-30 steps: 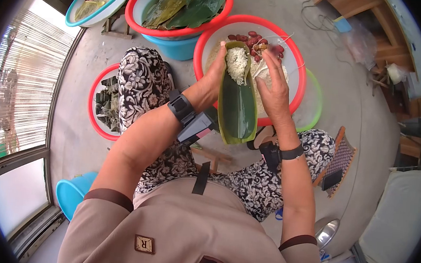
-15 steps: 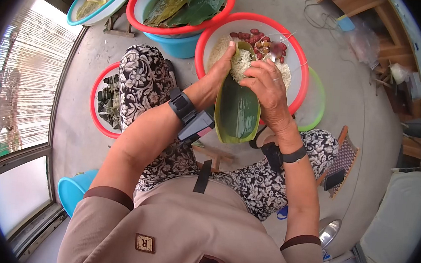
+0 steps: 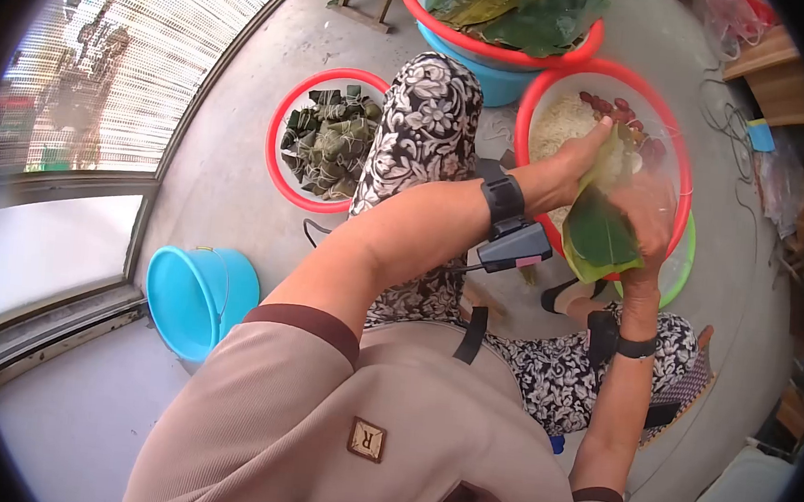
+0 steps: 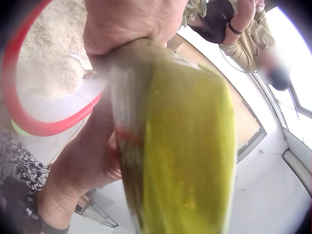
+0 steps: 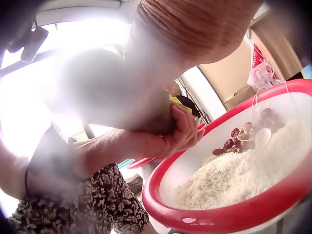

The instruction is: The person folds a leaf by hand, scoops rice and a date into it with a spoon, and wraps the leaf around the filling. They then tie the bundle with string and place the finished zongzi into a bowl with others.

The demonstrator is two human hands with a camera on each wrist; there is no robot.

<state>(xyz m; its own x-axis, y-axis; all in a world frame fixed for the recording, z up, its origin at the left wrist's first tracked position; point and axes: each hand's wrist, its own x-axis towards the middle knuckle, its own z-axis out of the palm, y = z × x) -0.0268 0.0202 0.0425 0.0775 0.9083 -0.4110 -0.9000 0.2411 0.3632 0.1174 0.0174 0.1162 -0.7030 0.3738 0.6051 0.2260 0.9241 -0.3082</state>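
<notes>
With the left hand [image 3: 574, 165], gripping a broad, glossy green leaf [image 3: 603, 237] holding white rice [image 3: 611, 165]; with the blurred right hand [image 3: 649, 214], gripping its side, above a red-rimmed white basin [image 3: 524, 128] of rice and dark-red dates [image 3: 610, 107]. On a beige shirt [image 3: 285, 412], legible "R" on a brown patch [image 3: 367, 440].

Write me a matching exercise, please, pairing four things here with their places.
Things:
1. Blue bucket
2. Wrapped parcels
3. Red dates
4. Green leaf

Places:
A. Beside the rice
B. In the left hand
C. On the floor, near the window frame
D. In a basin left of the patterned trouser leg

Right pairs: 1-C, 2-D, 3-A, 4-B
</notes>
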